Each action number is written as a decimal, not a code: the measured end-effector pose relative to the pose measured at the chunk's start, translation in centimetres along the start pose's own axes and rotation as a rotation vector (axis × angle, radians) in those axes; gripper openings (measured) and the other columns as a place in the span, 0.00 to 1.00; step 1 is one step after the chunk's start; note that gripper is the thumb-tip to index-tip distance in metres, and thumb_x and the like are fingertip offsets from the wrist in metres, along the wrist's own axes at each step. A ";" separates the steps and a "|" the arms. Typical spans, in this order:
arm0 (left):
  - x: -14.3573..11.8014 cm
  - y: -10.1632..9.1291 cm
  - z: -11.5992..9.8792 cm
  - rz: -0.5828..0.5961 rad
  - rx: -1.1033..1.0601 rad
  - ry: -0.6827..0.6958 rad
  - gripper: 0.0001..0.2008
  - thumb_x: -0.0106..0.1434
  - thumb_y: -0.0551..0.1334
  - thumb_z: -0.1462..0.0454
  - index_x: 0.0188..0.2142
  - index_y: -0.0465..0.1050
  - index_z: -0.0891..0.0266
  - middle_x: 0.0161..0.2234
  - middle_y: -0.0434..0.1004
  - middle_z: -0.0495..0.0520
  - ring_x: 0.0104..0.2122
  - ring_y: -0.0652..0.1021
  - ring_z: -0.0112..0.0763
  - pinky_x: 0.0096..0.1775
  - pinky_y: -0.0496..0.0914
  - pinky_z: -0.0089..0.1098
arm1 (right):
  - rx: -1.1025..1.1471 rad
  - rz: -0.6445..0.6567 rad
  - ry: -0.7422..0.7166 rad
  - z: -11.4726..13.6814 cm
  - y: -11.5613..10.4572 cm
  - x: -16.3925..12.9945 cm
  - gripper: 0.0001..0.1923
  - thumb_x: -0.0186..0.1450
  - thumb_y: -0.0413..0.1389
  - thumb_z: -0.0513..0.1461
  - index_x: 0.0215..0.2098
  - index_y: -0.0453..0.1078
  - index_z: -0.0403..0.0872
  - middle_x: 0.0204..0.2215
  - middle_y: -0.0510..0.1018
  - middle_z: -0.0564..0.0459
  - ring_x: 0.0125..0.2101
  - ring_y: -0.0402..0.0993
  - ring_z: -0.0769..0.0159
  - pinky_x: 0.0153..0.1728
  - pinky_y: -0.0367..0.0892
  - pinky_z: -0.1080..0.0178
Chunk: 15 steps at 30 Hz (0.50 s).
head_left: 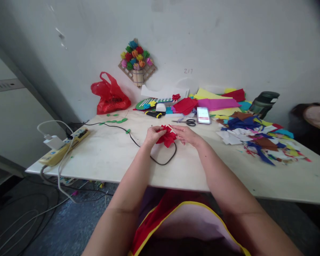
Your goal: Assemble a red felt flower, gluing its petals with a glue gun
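**Both hands meet on a red paper flower**

Red cloth with yellow trim [160,217] drapes the person's lap closest to the camera, and both forearms reach forward over it to the white worktop [109,156].

The left hand [153,135] and right hand [186,134] close in from either side on a red paper flower [167,137], which sits between them just above the worktop. Left fingers [158,130] curl over the flower's left edge and pinch it; right fingers [177,130] are pressed together, with their tips touching its upper right petals. Neither hand is clearly nearer: the flower lies directly between the fingertips, roughly round, with no clear long axis.

Just below the fingers, a black cable [162,160] loops across the worktop. Beyond the right fingers lie black-handled scissors [188,122] and stacked coloured paper sheets [216,101]. Well off to the right of the fingers spreads a heap of paper scraps [256,138]. Far to the left rests a power strip [64,145], and beyond it a red plastic bag [110,94] sits against the wall.
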State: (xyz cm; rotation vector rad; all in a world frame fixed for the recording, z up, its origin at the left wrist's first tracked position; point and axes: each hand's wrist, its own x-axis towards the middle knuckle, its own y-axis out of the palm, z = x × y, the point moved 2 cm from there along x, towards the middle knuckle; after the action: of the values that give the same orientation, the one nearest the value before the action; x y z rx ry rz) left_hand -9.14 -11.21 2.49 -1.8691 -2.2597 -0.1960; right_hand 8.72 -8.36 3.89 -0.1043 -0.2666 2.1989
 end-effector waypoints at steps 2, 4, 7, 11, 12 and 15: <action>0.0 0.0 0.1 0.032 -0.025 -0.028 0.11 0.44 0.67 0.60 0.26 0.77 0.65 0.22 0.76 0.53 0.22 0.73 0.30 0.27 0.65 0.30 | -0.046 -0.005 -0.012 0.0 -0.1 0.1 0.25 0.66 0.52 0.44 0.60 0.62 0.49 0.16 0.48 0.65 0.15 0.48 0.76 0.13 0.52 0.73; -0.1 0.0 0.1 0.070 -0.061 -0.048 0.11 0.44 0.65 0.61 0.28 0.77 0.65 0.24 0.77 0.53 0.24 0.74 0.31 0.28 0.66 0.30 | -0.087 0.000 -0.024 0.0 -0.1 0.1 0.24 0.65 0.52 0.44 0.60 0.64 0.49 0.16 0.47 0.64 0.16 0.48 0.77 0.13 0.51 0.74; -0.3 0.0 -0.1 0.098 -0.095 -0.059 0.08 0.45 0.64 0.63 0.26 0.77 0.65 0.22 0.75 0.53 0.22 0.73 0.29 0.26 0.65 0.29 | -0.125 0.005 -0.032 0.1 0.0 0.0 0.25 0.65 0.52 0.44 0.60 0.64 0.49 0.16 0.48 0.64 0.16 0.48 0.77 0.14 0.51 0.74; -0.5 0.1 -0.3 0.130 -0.097 -0.081 0.09 0.46 0.65 0.60 0.23 0.74 0.65 0.20 0.73 0.53 0.20 0.71 0.27 0.24 0.62 0.28 | -0.146 0.006 -0.043 0.1 0.1 0.1 0.24 0.66 0.51 0.43 0.60 0.63 0.49 0.16 0.48 0.64 0.16 0.48 0.76 0.13 0.52 0.73; -0.5 0.1 -0.3 0.143 -0.091 -0.082 0.10 0.46 0.66 0.59 0.24 0.74 0.65 0.21 0.74 0.53 0.21 0.72 0.28 0.24 0.63 0.28 | -0.146 0.009 -0.047 0.1 0.1 0.1 0.24 0.66 0.51 0.43 0.60 0.63 0.49 0.16 0.48 0.64 0.16 0.48 0.76 0.13 0.52 0.74; -0.4 0.2 -0.2 0.169 -0.062 -0.075 0.14 0.45 0.69 0.56 0.25 0.74 0.65 0.22 0.75 0.55 0.22 0.73 0.29 0.25 0.63 0.29 | -0.144 0.016 -0.044 0.0 0.1 0.2 0.24 0.66 0.51 0.42 0.60 0.63 0.50 0.16 0.48 0.64 0.15 0.48 0.77 0.12 0.51 0.74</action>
State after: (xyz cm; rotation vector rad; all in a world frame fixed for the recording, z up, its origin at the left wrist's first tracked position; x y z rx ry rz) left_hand -8.85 -11.58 2.57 -2.1205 -2.1506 -0.1741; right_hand 8.54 -8.27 3.84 -0.1377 -0.4497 2.1984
